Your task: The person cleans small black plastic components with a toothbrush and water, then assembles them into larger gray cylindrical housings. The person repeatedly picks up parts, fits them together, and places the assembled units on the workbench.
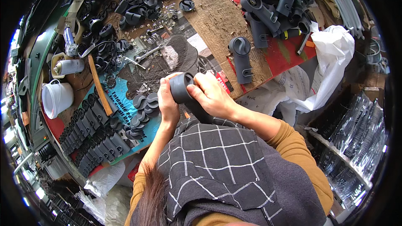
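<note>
In front of my chest, both hands hold a dark grey plastic tube fitting with a round open collar. My left hand is wrapped round the collar from the left. From the right, my right hand grips it, thumb at the collar's opening; whether a small piece sits under that thumb is hidden. The fitting's lower tube points down toward my checked apron. Just left of my left hand lie several grey S-shaped pieces. A similar fitting with a disc in its collar stands on the bench beyond my right hand.
Rows of grey fittings line the bench's left edge, beside a wooden-handled tool and a white bucket. Wrenches and loose hardware lie ahead. More fittings pile up at the far right, near a white plastic bag.
</note>
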Motion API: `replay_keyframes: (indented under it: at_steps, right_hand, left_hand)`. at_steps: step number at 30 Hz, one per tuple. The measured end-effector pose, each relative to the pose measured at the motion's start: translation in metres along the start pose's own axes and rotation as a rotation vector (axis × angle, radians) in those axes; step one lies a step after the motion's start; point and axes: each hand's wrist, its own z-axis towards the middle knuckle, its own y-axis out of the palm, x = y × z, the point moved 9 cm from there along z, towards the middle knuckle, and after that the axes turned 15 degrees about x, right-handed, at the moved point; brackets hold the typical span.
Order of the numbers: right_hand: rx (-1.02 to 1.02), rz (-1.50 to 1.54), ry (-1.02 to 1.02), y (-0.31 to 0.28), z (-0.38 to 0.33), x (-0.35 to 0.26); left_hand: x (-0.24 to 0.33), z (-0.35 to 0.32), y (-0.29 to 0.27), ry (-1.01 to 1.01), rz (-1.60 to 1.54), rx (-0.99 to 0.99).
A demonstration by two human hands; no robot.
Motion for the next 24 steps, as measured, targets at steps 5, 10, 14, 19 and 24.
replay_keyframes:
  at_steps: [5, 10, 14, 19, 24]
  right_hand:
    - [0.097, -0.050, -0.172, -0.019, -0.012, -0.009]
    - [0.125, -0.011, 0.004, -0.022, -0.037, 0.002]
    - [0.050, -0.088, 0.026, -0.009, -0.053, 0.010]
    - [0.104, 0.454, 0.330, -0.027, -0.058, 0.044]
    - [0.530, -0.317, 0.043, -0.095, -0.022, 0.087]
  left_hand:
    - [-0.017, -0.008, 0.009, -0.230, -0.076, -0.019]
    - [-0.019, 0.004, 0.006, -0.204, -0.155, 0.120]
    - [-0.036, 0.006, 0.003, -0.385, 0.019, 0.163]
    - [-0.006, -0.008, 0.040, -0.024, 0.065, -0.157]
    - [0.003, -0.015, 0.051, 0.321, 0.274, -0.123]
